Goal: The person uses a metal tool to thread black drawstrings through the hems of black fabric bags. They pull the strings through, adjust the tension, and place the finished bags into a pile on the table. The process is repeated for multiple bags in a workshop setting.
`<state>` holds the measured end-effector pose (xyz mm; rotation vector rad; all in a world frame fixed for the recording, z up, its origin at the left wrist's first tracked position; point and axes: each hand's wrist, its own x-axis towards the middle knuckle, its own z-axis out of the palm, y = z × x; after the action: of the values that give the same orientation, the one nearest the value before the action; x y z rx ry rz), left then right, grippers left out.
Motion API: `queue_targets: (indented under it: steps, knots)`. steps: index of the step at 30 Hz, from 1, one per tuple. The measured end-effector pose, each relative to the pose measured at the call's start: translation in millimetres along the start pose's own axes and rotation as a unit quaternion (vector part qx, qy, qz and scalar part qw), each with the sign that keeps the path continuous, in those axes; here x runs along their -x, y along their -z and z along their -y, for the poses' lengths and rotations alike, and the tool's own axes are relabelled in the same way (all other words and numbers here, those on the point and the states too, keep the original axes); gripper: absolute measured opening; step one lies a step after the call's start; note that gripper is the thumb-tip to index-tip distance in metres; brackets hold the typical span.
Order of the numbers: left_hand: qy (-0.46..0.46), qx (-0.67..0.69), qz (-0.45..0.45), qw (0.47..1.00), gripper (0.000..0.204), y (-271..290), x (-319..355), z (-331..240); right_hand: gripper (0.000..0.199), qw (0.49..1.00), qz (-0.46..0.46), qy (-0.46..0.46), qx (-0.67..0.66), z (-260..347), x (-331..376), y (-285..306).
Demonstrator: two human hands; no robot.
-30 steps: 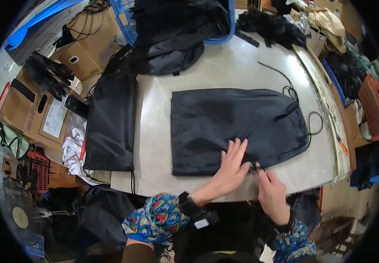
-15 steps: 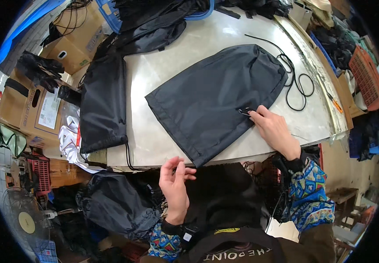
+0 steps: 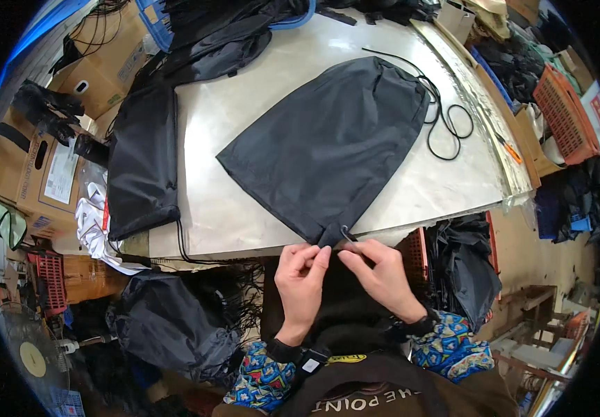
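A black drawstring bag (image 3: 328,139) lies flat on the pale tabletop, its near corner reaching the front edge. My left hand (image 3: 300,288) pinches that corner between thumb and fingers. Just to its right, my right hand (image 3: 383,281) is closed, thumb against forefinger, on a thin piece with a curved end (image 3: 346,233) beside the corner. Whether this piece is a metal pin or cord I cannot tell. A loose black cord (image 3: 446,125) trails in loops from the bag's far right end.
More black bags (image 3: 144,160) lie at the table's left, below a blue basket (image 3: 293,21) of black fabric. An orange-handled tool (image 3: 510,151) rests near the right edge. Cardboard boxes (image 3: 43,163) stand left. A dark bag (image 3: 175,323) hangs below the table's front edge.
My right hand has come down and left from the bag's right side to its near corner, bringing the thin piece. My left hand has moved right and taken hold of the corner.
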<state>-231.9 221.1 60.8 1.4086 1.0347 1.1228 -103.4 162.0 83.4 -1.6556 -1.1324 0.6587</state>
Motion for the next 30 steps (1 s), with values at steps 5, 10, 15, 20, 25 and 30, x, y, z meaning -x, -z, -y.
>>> queue_targets:
  steps: [5,10,15,20,25,30]
  knots:
    - [0.098,0.117,0.066,0.986,0.011,0.4,12.4,-11.9,0.018,0.972,0.022,-0.113,-0.204,-4.8,4.0,-8.9]
    - [0.278,0.292,0.06,0.913,0.016,6.1,1.9,-26.9,0.014,0.992,-0.007,0.01,-0.126,-3.8,6.6,-5.9]
    - [0.221,0.187,0.147,0.946,0.015,18.5,-0.6,-22.3,0.007,0.981,-0.062,0.145,0.109,0.7,4.5,1.7]
    - [0.324,0.332,0.154,0.872,0.018,15.3,-6.9,-36.3,0.009,0.965,-0.05,0.17,0.194,4.8,5.6,9.3]
    - [0.311,0.359,0.109,0.873,0.017,7.7,-4.2,-34.7,0.009,0.959,-0.007,0.168,0.229,34.4,20.8,23.5]
    - [0.307,0.352,0.119,0.876,0.017,2.6,-0.9,-33.6,0.012,0.952,0.014,0.156,0.263,36.6,21.6,24.7]
